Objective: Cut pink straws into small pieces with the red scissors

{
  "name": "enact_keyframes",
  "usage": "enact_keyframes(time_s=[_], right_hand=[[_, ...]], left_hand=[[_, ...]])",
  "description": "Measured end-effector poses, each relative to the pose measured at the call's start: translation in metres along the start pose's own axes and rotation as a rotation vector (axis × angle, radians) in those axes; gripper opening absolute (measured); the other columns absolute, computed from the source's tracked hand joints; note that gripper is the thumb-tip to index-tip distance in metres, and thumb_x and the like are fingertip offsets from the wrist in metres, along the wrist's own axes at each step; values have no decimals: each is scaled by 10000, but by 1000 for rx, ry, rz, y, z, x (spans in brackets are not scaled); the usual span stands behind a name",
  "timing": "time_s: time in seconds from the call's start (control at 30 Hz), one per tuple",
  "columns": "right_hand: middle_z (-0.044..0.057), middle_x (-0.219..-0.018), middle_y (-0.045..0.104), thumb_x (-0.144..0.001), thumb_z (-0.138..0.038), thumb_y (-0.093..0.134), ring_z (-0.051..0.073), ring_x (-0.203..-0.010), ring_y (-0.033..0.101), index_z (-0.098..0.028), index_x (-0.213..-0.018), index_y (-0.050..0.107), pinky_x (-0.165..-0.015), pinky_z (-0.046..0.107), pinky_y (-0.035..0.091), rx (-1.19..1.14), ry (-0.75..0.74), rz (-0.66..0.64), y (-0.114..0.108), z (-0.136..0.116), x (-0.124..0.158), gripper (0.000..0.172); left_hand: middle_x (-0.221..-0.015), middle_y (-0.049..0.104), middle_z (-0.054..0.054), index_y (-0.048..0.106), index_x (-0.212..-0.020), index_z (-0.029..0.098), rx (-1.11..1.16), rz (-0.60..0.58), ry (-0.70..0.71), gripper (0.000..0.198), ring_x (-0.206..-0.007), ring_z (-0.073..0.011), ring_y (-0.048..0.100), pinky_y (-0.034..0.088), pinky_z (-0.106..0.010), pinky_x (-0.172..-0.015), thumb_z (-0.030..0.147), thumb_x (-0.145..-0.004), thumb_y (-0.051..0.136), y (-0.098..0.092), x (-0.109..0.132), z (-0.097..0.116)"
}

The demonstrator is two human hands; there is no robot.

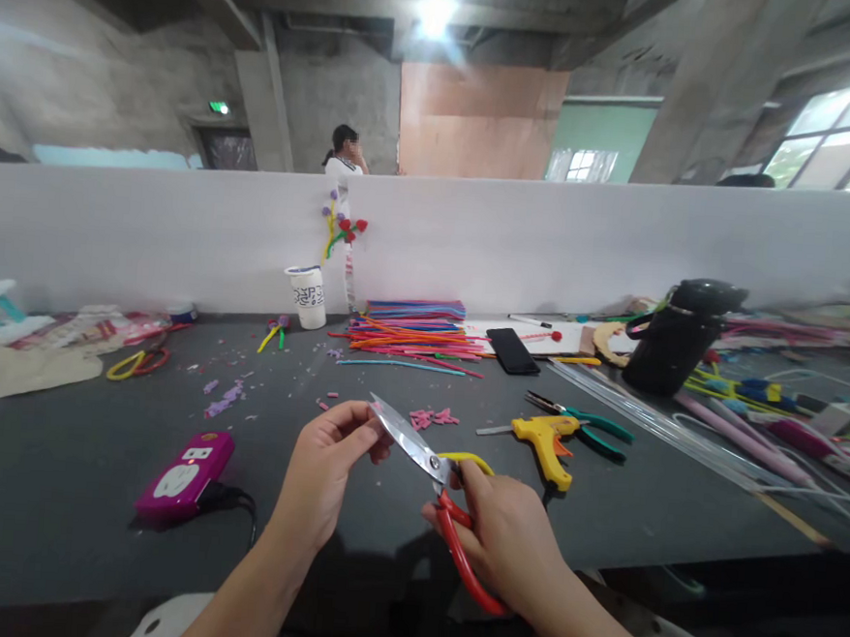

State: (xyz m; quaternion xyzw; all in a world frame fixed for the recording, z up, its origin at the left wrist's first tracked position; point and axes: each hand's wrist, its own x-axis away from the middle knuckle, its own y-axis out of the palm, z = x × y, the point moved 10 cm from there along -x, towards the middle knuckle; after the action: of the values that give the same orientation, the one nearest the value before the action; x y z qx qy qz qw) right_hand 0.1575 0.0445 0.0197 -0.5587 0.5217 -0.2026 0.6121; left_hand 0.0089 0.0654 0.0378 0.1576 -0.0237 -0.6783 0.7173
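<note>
Fingers wrapped round the red handles, my right hand (pixel 502 528) holds a pair of scissors (pixel 416 446), its blades pointing up and left. My left hand (pixel 334 463) is closed in a pinch at the blade tips; a tiny pink bit shows there, but most of what it pinches is hidden. A yellow stem (pixel 468 456) shows behind the scissors, near my right fingers. Just beyond the blades lies a small pile of pink cut pieces (pixel 432 419). Farther back is a stack of colourful pipe cleaners (pixel 409 335).
On the right are a yellow glue gun (pixel 548 448), pliers (pixel 602 433), a phone (pixel 513 351) and a black flask (pixel 678 341). A magenta power box (pixel 187 477) with a cable and purple scraps (pixel 224 397) are on the left. A paper cup (pixel 306 298) stands by the white partition (pixel 183 234); a person is beyond.
</note>
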Motion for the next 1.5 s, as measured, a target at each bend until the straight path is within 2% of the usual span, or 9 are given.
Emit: enact_keyframes(time_s=[0.7,0.9,1.03,1.5], right_hand=[[-2,-487,539,-768,-476,406,147,-446,510,-196,-672,473,-442,238,196,73,-30,54,-4,1,0,304],[-23,-480,524,-753,-478,423,128,-430,482,-204,-680,467,-429,219,207,-115,76,-9,-1,10,-2,287],[-3,-556,557,-716,-503,454,145,-485,499,-199,-739,474,-453,217,237,-121,90,-13,-2,9,-2,306],[13,-589,580,-747,-448,441,170,-544,536,-192,-760,473,-495,231,261,-54,47,0,-2,0,0,259]], left_hand=[[-649,590,-13,608,-702,139,-27,-4,-5,75,-557,-89,491,393,-197,-528,201,-660,601,-3,-1,2],[-607,564,6,589,-687,148,44,27,-39,83,-552,-82,487,389,-187,-520,225,-661,607,-4,-1,-3],[-614,561,-2,578,-691,144,100,15,-72,93,-556,-87,492,389,-189,-518,231,-668,600,0,-1,-8],[-661,527,20,557,-688,169,76,3,41,49,-577,-77,452,373,-192,-569,200,-722,538,6,5,-2]])
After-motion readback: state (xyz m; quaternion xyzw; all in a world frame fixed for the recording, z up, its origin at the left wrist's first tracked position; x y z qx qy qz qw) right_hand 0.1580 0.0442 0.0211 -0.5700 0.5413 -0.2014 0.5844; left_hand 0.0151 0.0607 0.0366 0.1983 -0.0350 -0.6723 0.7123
